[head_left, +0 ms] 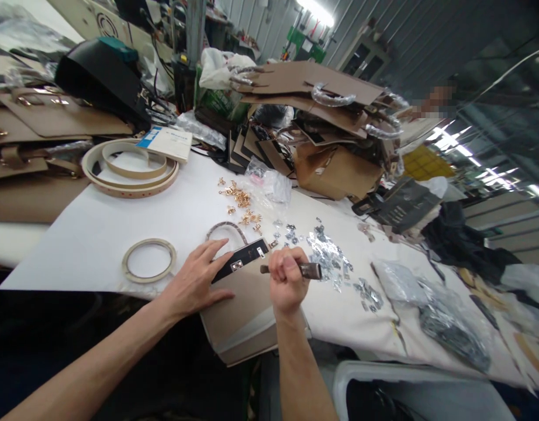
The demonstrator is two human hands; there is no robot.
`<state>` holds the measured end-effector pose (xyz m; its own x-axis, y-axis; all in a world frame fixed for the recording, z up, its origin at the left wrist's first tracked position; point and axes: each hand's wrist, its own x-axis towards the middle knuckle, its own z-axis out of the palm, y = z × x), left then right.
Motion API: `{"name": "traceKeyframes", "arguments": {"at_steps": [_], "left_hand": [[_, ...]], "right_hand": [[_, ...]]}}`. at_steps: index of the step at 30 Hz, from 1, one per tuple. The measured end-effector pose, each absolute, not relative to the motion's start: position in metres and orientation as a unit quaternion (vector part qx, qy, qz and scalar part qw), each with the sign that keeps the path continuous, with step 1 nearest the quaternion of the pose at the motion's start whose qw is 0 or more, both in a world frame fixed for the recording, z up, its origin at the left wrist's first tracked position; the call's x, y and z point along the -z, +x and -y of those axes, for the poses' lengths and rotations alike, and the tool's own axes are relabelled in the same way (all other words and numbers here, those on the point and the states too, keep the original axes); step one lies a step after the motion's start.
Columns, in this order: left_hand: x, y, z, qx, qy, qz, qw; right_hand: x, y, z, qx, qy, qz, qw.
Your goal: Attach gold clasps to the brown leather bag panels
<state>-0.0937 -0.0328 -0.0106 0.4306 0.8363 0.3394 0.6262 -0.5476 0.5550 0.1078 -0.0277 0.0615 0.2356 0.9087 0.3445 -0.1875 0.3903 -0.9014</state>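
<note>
My right hand (289, 278) is closed around a dark, short cylindrical tool (311, 271), whose exact kind I cannot make out. It is beside the end of a black strip (247, 258) on a beige handbag (243, 316). Two small metal plates sit on that strip. With fingers stretched and thumb spread, my left hand (199, 278) lies on the bag and the strip's near end. Beyond the strip, a wrapped handle (225, 224) curves up. Gold-coloured metal fittings (241, 197) lie scattered behind it, and small silver metal plates (328, 254) are spread to the right.
A roll of tape (149, 241) lies at left, near coiled strips (94, 187). Brown bags (33, 117) are piled at far left, more bags (313, 82) at the back. Plastic-wrapped packets (398, 280) lie on the right. A grey bin (405, 371) stands below the table edge.
</note>
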Motion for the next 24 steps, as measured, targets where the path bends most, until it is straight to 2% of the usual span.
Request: {"name": "traceKeyframes", "arguments": {"at_steps": [5, 13, 24], "left_hand": [[0.013, -0.123, 0.06, -0.334, 0.805, -0.463, 0.159], [0.026, -0.126, 0.065, -0.331, 0.785, -0.482, 0.204], [0.017, -0.119, 0.06, -0.302, 0.763, -0.502, 0.274]], "right_hand": [[-0.061, 0.096, 0.036, -0.409, -0.385, 0.396, 0.727], [-0.027, 0.041, 0.056, -0.499, -0.315, 0.399, 0.702], [-0.01, 0.026, 0.059, -0.467, -0.357, 0.425, 0.688]]}}
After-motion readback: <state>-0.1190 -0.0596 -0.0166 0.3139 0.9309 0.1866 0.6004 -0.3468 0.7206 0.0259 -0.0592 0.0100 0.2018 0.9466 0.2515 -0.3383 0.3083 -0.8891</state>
